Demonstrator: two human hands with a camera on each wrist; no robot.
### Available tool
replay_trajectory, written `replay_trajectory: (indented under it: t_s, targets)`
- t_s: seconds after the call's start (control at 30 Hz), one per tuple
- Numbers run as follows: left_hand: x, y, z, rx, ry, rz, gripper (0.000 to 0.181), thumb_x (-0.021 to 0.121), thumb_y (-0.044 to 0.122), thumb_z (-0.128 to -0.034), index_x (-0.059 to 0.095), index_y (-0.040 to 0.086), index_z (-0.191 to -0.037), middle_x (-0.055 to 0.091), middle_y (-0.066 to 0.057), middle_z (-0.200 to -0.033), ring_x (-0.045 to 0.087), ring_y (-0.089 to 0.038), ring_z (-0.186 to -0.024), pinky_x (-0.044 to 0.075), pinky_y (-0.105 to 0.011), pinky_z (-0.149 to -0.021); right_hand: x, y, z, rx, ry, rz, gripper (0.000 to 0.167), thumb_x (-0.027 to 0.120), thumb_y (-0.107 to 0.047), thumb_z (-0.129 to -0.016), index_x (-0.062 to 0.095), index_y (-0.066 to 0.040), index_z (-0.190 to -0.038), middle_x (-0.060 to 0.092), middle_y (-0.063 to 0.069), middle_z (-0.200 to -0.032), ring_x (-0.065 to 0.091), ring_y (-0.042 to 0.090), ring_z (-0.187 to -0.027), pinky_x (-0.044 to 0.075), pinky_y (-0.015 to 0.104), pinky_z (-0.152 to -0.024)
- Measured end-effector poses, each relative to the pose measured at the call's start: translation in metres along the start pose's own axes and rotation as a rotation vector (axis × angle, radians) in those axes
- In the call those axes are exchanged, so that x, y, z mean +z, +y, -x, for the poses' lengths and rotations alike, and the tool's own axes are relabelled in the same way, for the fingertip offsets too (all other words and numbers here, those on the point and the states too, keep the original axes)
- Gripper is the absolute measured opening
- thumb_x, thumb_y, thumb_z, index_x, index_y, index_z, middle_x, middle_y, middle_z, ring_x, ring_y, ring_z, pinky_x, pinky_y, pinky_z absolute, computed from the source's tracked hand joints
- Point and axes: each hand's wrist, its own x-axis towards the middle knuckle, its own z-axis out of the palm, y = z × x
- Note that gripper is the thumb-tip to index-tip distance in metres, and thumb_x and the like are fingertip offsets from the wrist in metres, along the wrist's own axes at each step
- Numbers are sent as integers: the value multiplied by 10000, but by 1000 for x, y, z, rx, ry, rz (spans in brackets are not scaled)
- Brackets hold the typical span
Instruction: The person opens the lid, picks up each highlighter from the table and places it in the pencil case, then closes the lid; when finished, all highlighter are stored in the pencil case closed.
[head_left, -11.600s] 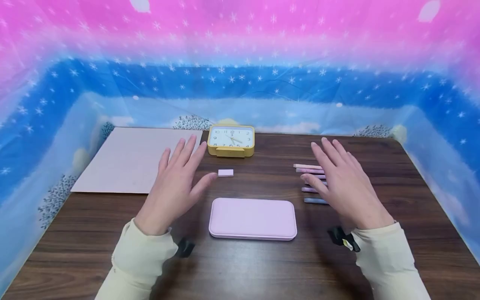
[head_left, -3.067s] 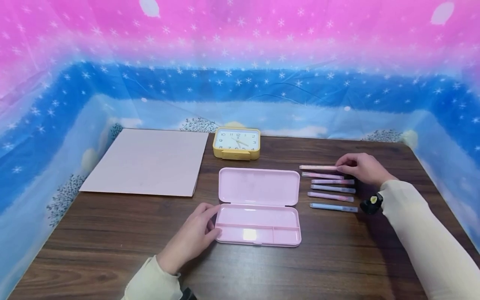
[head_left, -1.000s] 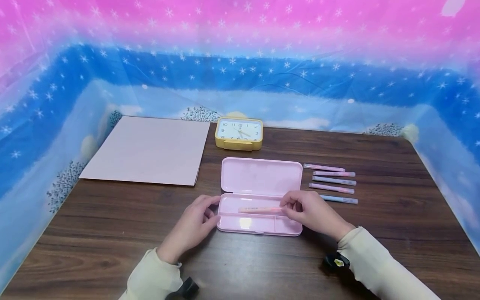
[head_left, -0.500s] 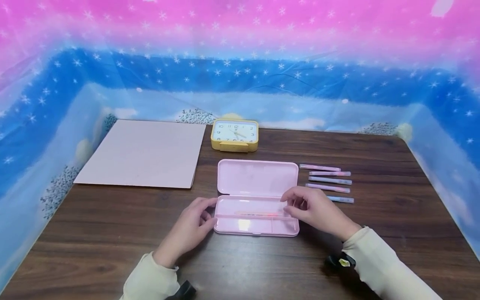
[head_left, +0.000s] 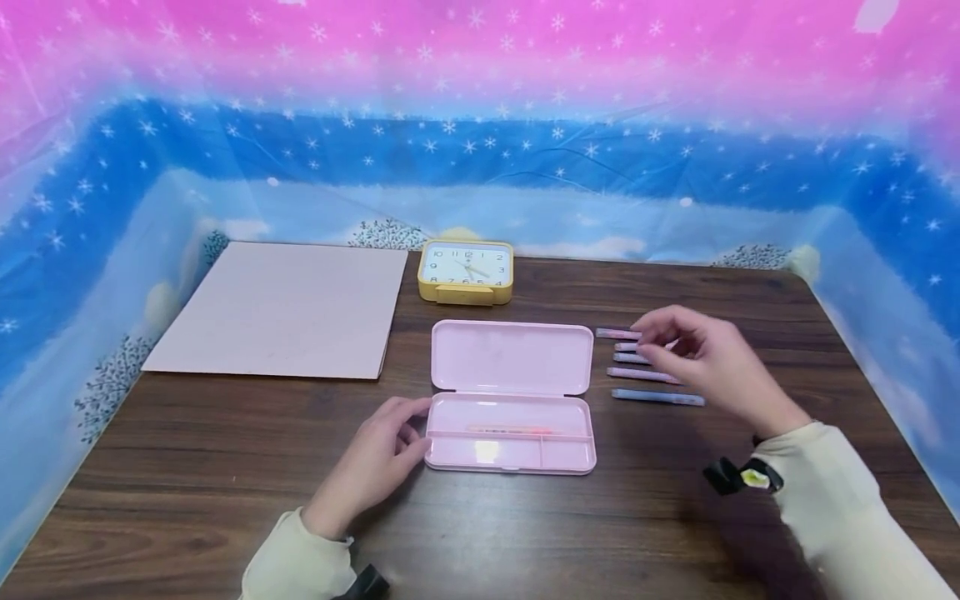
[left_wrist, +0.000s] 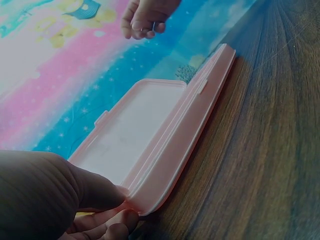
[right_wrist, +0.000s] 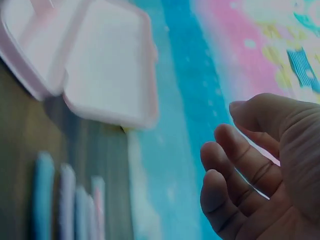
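Observation:
A pink pencil case [head_left: 512, 358] lies with its lid folded back on the table. One orange-pink pen [head_left: 510, 431] rests in its rear compartment, partly behind the divider. My left hand [head_left: 375, 458] holds the case's left end, thumb at the front corner; the left wrist view shows the thumb pressed to the rim of the case [left_wrist: 185, 142]. Over the pens right of the case hovers my right hand [head_left: 705, 358], fingers loosely bent and nothing in them, as the right wrist view of the hand [right_wrist: 265, 170] confirms. Several pastel pens lie in a row there, the nearest a blue pen [head_left: 658, 397].
Behind the case stands a yellow alarm clock [head_left: 466, 273]. A large pale pink board [head_left: 277, 312] lies flat at the back left of the brown wooden table [head_left: 480, 533]. A patterned cloth [head_left: 480, 150] walls in the back and sides.
The case was opened since the oldest frame, and the white eraser seen there is out of sight. My right hand set the orange-pink pen in the case, let go, and moved right.

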Motion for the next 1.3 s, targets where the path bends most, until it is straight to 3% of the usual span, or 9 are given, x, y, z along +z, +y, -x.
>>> replay_trajectory:
  t_s: [0.23, 0.47, 0.83, 1.0, 1.3]
  targets:
    - [-1, 0, 0, 9, 0, 4, 488, 684, 32, -868, 580, 32, -1344, 609, -94, -1139, 573, -81, -814, 516, -223, -707, -33, 30, -14, 59, 54, 24, 225, 691, -179, -919, 671, -221, -1139, 674, -34, -969, 604, 84, -777, 486, 200, -630]
    - [0, -1, 0, 20, 5, 10, 486, 682, 26, -865, 580, 22, -1341, 609, -99, -1137, 576, -80, -811, 515, -218, -706, -43, 73, -24, 117, 50, 37, 235, 664, -261, -940, 669, -195, -1166, 666, -47, -1018, 593, 59, -826, 473, 163, -676]
    - [1, -3, 0, 42, 14, 12, 481, 677, 19, -862, 584, 19, -1334, 608, -100, -1128, 580, -82, -809, 516, -217, -706, -28, 127, -32, 204, -119, 97, 321, 623, -328, -962, 665, -128, -1209, 663, 63, -1059, 573, 133, -880, 477, 214, -736]
    - [2, -5, 0, 64, 22, 24, 486, 677, 7, -851, 584, 5, -1328, 609, -104, -1116, 586, -89, -801, 517, -212, -701, -21, 135, -36, 261, -195, 102, 316, 609, -331, -970, 673, -124, -1201, 666, 94, -1099, 562, 201, -893, 481, 291, -771]
    - [4, -6, 1, 73, 40, 9, 479, 673, 2, -847, 593, 12, -1319, 602, -86, -1074, 577, -83, -798, 514, -221, -705, -14, 140, -47, 234, -288, 180, 226, 638, -260, -957, 719, -126, -1120, 674, 109, -1097, 602, 206, -880, 488, 377, -799]
